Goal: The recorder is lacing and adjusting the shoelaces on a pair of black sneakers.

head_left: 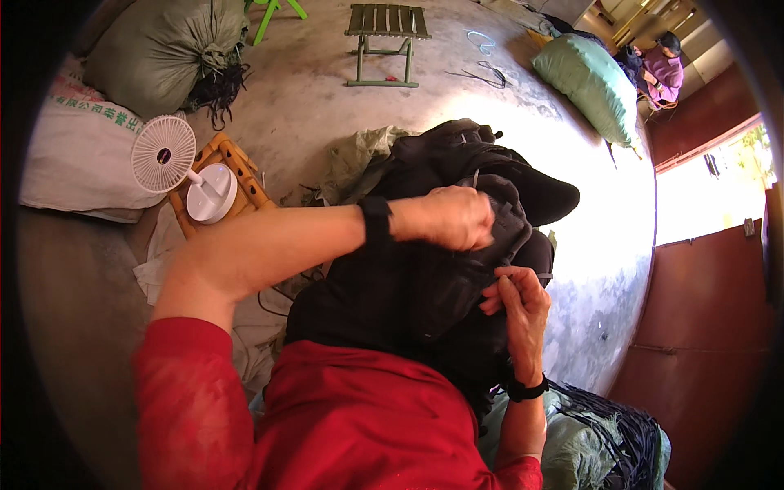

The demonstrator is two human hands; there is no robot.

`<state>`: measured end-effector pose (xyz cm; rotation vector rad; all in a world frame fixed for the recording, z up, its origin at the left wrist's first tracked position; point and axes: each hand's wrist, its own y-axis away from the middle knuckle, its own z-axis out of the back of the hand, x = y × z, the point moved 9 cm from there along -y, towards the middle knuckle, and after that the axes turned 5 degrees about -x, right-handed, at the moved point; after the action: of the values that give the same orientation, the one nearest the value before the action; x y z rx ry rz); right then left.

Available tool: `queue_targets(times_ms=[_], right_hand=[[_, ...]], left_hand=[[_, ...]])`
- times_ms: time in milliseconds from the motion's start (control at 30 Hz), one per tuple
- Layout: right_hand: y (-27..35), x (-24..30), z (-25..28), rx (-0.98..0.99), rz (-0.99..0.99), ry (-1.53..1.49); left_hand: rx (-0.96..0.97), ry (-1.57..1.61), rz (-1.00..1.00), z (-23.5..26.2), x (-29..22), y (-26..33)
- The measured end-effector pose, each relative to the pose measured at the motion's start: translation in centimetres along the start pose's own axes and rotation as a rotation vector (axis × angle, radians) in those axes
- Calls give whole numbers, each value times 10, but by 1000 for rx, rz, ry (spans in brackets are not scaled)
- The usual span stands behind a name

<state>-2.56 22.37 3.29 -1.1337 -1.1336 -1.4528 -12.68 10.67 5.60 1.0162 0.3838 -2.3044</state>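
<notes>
Here, the left hand (pixel 457 219) curls its grip closed over the black fabric item (pixel 513 220), contents unclear; nearer and rightward, the right hand (pixel 524 300) pinches the item's edge.

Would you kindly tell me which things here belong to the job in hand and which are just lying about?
Apparently in the job:
left hand
right hand
black fabric item between them

Seemingly just lying about:
white fan
folding stool
pale green sack

1 blk fabric pc (pixel 510 230), rumpled, on lap (pixel 347 306)
</notes>
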Motion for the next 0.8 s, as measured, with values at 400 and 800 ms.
queue_targets(times_ms=[400,800], right_hand=[[-26,2,-17,-51,-137,-475],[-24,126,371,-355,224,-710]], left_hand=[[-433,232,-200,26,-20,36],[-442,-109,-367,1,-24,58]])
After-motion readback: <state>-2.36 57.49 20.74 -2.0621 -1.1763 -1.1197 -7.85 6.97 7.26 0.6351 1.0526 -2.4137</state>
